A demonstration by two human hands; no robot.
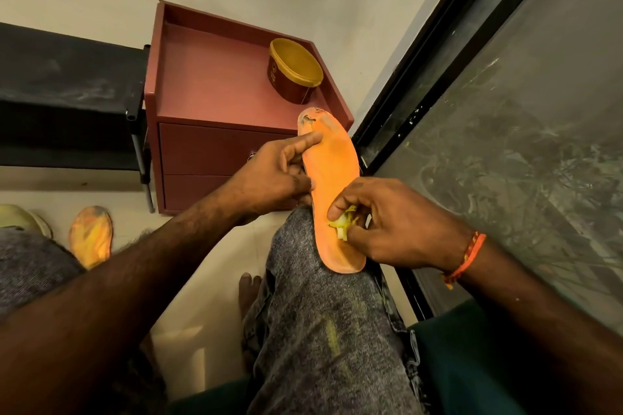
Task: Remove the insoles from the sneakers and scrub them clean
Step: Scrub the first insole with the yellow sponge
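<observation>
An orange insole with a worn, dirty toe end lies lengthwise on my right knee. My left hand grips its left edge, thumb laid across the upper part. My right hand pinches a small yellow scrub pad and presses it against the insole's heel half. A second orange insole lies on the floor at the lower left, beside a pale sneaker that is partly cut off by my left leg.
A dark red bedside cabinet stands ahead against the wall, with a gold-lidded tub on top. A black rack is at the left. A dark-framed glass door runs along the right. My bare foot rests on the floor.
</observation>
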